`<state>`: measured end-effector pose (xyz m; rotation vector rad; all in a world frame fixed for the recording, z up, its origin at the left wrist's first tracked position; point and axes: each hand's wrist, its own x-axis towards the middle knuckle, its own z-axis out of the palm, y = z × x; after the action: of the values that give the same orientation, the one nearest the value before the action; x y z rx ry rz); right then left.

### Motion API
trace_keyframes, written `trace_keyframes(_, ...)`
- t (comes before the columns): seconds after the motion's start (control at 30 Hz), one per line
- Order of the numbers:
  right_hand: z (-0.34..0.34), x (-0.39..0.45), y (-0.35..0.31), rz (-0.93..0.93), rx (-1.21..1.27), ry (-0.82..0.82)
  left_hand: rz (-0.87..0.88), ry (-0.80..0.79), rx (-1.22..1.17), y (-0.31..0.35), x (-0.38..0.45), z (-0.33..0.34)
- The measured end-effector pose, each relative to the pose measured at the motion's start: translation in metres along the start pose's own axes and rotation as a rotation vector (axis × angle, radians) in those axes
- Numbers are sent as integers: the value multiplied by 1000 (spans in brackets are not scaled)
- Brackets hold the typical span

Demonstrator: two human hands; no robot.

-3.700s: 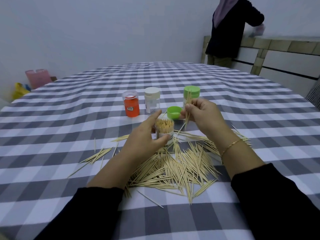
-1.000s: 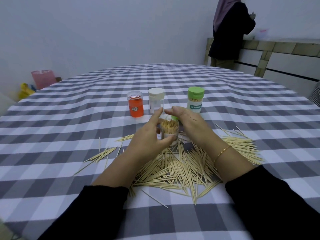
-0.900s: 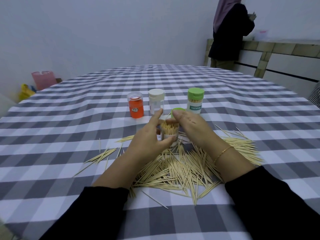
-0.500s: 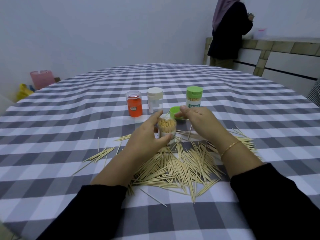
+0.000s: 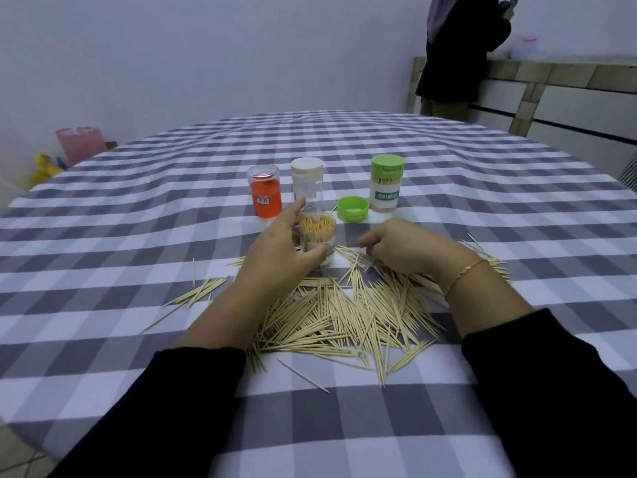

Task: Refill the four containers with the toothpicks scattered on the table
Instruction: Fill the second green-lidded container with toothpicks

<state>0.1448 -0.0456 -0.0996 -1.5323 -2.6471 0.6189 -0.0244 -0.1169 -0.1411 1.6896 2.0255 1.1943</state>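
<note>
Head view: left hand (image 5: pixel 279 250) grips the open clear plastic container (image 5: pixel 316 241), near full, steadying it upright at the far edge of the scattered wooden toothpicks (image 5: pixel 344 315), while right hand (image 5: pixel 403 248), fingers curled, reaches into them, pinch unclear; green lid (image 5: pixel 352 209) waits beyond.

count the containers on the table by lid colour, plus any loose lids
green lid on: 1, the labelled container
white lid on: 1, white-lidded container
clear lid on: 1, orange container
no lid: 1, open container held by left hand
loose lids: 1, green lid
total: 4 containers, 1 loose lid
</note>
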Motion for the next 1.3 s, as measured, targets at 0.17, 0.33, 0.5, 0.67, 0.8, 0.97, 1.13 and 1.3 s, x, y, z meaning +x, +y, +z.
trace_keyframes(0.17,5,9,6,73,-37,63,2,-14,14,1,0,1)
trace_keyframes(0.33,14,16,5,124,-42,71,0,-17,10,1,-1,2)
trace_keyframes(0.5,10,13,6,122,-59,105,2,-24,15,2,-1,2)
trace_keyframes(0.67,1,1,3,52,-100,-51,14,-25,17,4,-1,2)
trace_keyframes(0.8,-2,-7,-2,8,-124,-162,16,-20,27,4,-1,2)
trace_keyframes(0.97,4,-3,-2,16,-114,-73,14,-22,27,3,-2,3)
trace_keyframes(1.13,8,5,4,23,-84,43,15,-29,32,4,-2,2)
trace_keyframes(1.3,11,8,5,38,-124,84,18,-28,34,4,-2,2)
